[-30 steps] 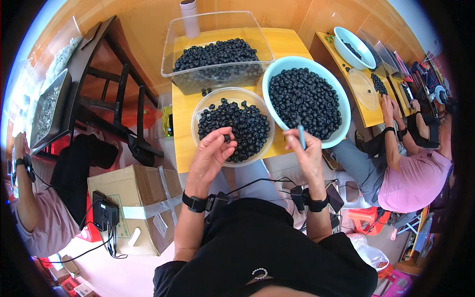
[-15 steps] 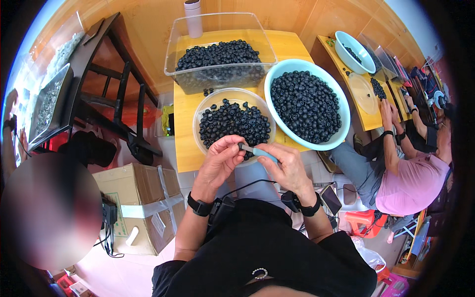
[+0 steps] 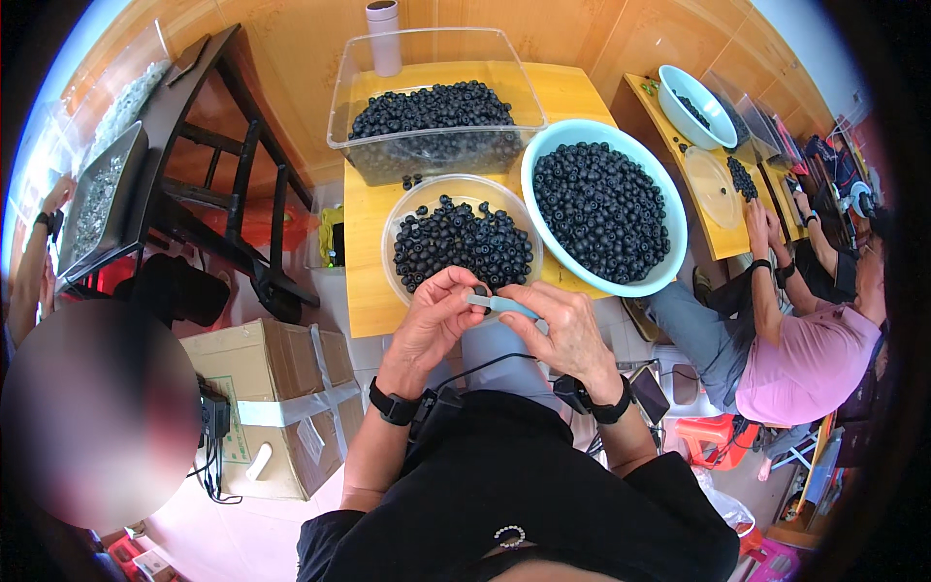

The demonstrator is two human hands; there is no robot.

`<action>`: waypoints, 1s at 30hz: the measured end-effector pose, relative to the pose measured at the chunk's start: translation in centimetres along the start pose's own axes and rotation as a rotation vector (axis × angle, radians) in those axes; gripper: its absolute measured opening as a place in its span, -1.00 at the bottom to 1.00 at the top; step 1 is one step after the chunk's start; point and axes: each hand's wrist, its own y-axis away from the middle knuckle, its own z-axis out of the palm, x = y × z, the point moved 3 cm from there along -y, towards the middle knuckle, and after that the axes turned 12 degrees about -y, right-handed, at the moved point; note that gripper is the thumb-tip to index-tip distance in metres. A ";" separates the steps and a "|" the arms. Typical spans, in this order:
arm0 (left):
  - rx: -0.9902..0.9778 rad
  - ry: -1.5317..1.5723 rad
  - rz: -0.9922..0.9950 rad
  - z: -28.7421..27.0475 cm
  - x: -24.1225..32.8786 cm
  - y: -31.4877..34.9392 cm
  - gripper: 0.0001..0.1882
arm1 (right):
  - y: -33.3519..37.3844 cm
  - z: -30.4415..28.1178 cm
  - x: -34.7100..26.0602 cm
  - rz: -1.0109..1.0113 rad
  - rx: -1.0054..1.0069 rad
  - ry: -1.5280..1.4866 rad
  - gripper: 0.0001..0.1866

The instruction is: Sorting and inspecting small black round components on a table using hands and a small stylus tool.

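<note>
My left hand [image 3: 433, 325] pinches a small dark round bead [image 3: 480, 290] at the near rim of a clear plastic bowl [image 3: 400, 225] filled with more dark beads. My right hand [image 3: 565, 335] grips a small light-blue tool [image 3: 502, 305] whose tip meets the bead between my fingers. Both hands meet just below the bowl, over the front edge of the yellow table [image 3: 367, 291]. To the right stands a light-blue bowl [image 3: 662, 194] full of dark beads. Behind, a clear rectangular tub [image 3: 434, 58] holds another heap of them.
A white cylinder [image 3: 383, 34] stands behind the tub. A cardboard box [image 3: 281, 388] sits on the floor at my left beside a dark wooden rack [image 3: 208, 165]. On my right a person in a pink shirt [image 3: 805, 354] works at another yellow table [image 3: 669, 126] with bowls.
My right hand has come in from the blue bowl's rim to meet my left hand, which left the bead pile. The tool's tip now touches the bead in my left fingers.
</note>
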 end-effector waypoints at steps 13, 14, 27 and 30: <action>0.034 0.015 -0.012 -0.6 -0.3 0.1 -0.90 | -0.1 0.0 0.3 0.035 -0.027 0.018 -0.75; 0.043 0.008 -0.013 -0.7 -0.3 0.1 -0.90 | -0.1 0.0 0.3 0.029 -0.024 0.020 -0.75; -0.100 0.040 -0.021 0.1 1.0 1.6 -0.92 | 0.0 -1.3 3.5 0.145 0.099 0.058 -0.78; 0.000 0.043 -0.007 -0.6 0.7 1.3 -0.91 | 0.1 -0.7 2.7 0.133 0.114 -0.036 -0.78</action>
